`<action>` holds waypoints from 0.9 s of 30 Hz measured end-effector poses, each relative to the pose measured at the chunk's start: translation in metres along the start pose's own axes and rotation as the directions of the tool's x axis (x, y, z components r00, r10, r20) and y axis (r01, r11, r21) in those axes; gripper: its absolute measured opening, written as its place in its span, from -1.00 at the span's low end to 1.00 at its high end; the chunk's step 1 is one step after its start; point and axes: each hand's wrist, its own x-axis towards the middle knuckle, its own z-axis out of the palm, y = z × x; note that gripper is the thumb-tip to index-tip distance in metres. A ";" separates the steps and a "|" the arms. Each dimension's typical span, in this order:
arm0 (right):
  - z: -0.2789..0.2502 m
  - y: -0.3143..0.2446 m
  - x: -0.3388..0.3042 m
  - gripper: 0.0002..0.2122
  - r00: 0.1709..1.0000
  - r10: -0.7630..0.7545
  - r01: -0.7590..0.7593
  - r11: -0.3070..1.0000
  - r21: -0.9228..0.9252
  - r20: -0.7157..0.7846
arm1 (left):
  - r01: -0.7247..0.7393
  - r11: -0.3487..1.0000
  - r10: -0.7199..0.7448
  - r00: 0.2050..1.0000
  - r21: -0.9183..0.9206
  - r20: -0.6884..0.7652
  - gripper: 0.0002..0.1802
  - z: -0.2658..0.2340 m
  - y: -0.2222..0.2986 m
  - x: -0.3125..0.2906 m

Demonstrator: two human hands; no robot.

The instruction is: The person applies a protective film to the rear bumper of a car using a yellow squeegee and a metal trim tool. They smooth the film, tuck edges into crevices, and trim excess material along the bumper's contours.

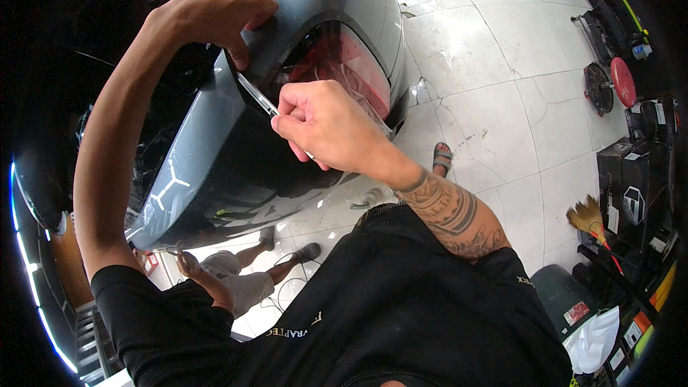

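A grey car's rear corner [208, 111] fills the upper left, with a red tail light [358, 64] that has loose clear film over its lower part. My right hand [322, 125] is closed round a slim silver utility knife [256, 93]. The knife's tip points up and left, against the panel edge beside the tail light. Above it, my left hand [215, 14] rests on the bodywork, fingers bent and thumb apart. Its thumb lies close to the knife's tip, and I see nothing held in it.
Another person's hand [188, 264] is at the car's lower edge on the left, legs behind. A sandalled foot [442, 159] stands on the white tiled floor [494, 118]. Along the right are a red round stool [623, 82], a broom [588, 216], black boxes [631, 179] and a dark bin [562, 290].
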 end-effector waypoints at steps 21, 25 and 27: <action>-0.005 0.025 -0.018 -0.83 0.978 -0.198 0.179 0.959 -0.218 -0.066 | -0.005 0.999 0.008 0.998 0.046 -0.066 -0.44 0.004 0.001 -0.002; -0.006 0.030 -0.019 -0.82 0.973 -0.221 0.202 0.956 -0.214 -0.070 | 0.005 1.000 -0.005 0.999 0.011 -0.045 -0.45 -0.001 0.004 -0.003; -0.007 0.031 -0.019 -0.82 0.966 -0.249 0.224 0.942 -0.251 -0.070 | 0.020 1.000 -0.019 0.999 0.010 -0.028 -0.46 -0.001 0.004 -0.002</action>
